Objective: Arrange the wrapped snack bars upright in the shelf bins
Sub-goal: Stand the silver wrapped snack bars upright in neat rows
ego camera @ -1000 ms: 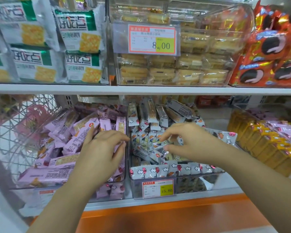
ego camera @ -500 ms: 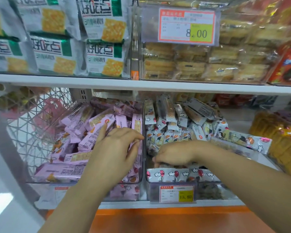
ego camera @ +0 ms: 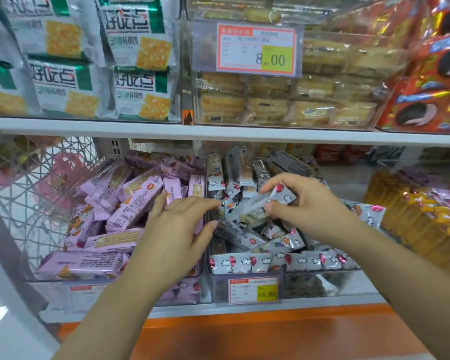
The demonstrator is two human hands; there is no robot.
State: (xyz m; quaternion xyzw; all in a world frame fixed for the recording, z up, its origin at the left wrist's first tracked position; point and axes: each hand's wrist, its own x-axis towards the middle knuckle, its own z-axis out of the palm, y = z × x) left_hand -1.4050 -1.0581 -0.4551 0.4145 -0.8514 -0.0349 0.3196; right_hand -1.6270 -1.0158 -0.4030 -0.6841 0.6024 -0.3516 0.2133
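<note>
Two clear shelf bins sit side by side on the lower shelf. The left bin (ego camera: 63, 287) holds a loose heap of pink wrapped snack bars (ego camera: 130, 203). The right bin (ego camera: 322, 284) holds white wrapped snack bars (ego camera: 278, 261) with balloon prints; a row stands upright along its front, others lie jumbled. My right hand (ego camera: 307, 203) pinches one white bar (ego camera: 255, 209) lifted above the jumble, tilted. My left hand (ego camera: 177, 229) rests flat, fingers spread, over the pink bars at the divider between the bins.
A price tag (ego camera: 253, 291) hangs on the right bin's front. The upper shelf (ego camera: 218, 132) carries cracker packs (ego camera: 138, 61), a clear box of cakes (ego camera: 283, 100) and red biscuit packs (ego camera: 431, 94). Yellow packs (ego camera: 421, 224) fill the bin at right. A wire basket (ego camera: 37, 193) stands at left.
My right hand dipped into the white bars, then rose holding one bar. My left hand stayed on the pink bars. The camera moved closer.
</note>
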